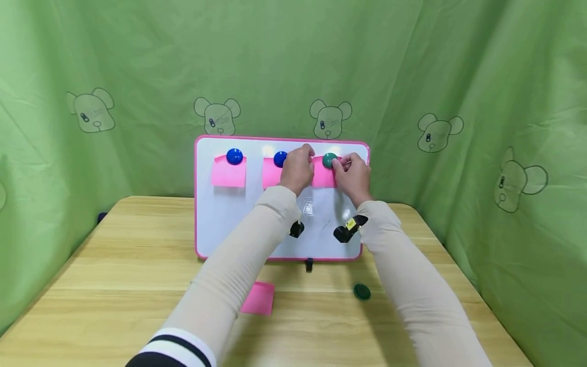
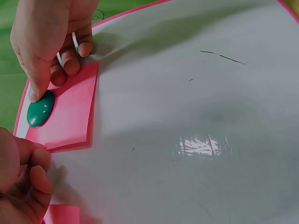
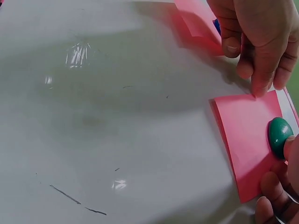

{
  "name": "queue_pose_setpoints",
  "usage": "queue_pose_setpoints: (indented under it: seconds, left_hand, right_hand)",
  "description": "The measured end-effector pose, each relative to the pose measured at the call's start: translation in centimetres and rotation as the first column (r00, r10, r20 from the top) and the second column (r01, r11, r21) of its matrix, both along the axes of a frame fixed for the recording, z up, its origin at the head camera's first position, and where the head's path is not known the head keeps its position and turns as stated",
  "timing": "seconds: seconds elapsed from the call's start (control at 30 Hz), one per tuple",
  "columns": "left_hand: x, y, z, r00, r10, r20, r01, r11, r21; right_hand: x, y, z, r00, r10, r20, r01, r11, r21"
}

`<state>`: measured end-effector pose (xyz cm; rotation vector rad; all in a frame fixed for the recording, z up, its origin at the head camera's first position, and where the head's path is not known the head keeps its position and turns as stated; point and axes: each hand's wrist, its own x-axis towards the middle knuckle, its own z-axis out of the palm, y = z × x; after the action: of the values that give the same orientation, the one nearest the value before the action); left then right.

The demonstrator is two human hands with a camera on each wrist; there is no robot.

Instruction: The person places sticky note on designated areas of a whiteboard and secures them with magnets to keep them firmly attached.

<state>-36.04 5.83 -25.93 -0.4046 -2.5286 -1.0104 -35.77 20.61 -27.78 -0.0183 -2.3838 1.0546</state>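
A whiteboard (image 1: 243, 214) with a pink frame stands on the table. Along its upper part sit pink sticky notes; a blue round magnet (image 1: 234, 156) is on the leftmost note (image 1: 229, 176), and another blue magnet (image 1: 280, 159) is on the middle note (image 1: 271, 177). My left hand (image 1: 298, 167) pinches the left edge of the rightmost note (image 3: 245, 135), partly covering the middle one. On that rightmost note's upper part lies a green round magnet (image 2: 40, 109). My right hand (image 1: 353, 176) holds this magnet's side, its thumb against it and other fingers curled nearby.
Another pink sticky note (image 1: 259, 298) lies on the wooden table (image 1: 151, 244), partly behind the left forearm. A dark green magnet (image 1: 362, 291) lies near the right forearm. Green curtain (image 1: 275, 61) with bear drawings hangs behind and at both sides.
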Motion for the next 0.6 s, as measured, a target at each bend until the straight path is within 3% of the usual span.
queue_pose_setpoints:
  seconds: [0.33,0.47,0.6]
  left_hand:
    - [0.22,-0.12,0.06,0.999,-0.019,0.033,0.02,1.0,-0.018]
    - [0.5,-0.37,0.0,0.996,-0.049,0.074,0.051,0.999,-0.015]
    - [0.8,-0.96,-0.21,0.994,-0.084,0.069,0.083,0.996,0.014]
  right_hand:
    - [-0.05,0.22,-0.24,1.0,0.021,-0.005,-0.021,1.0,-0.012]
    - [0.01,0.49,-0.43,0.999,0.031,-0.009,-0.032,0.999,-0.019]
    - [0.38,0.8,-0.54,0.999,0.054,-0.002,-0.054,0.998,-0.032]
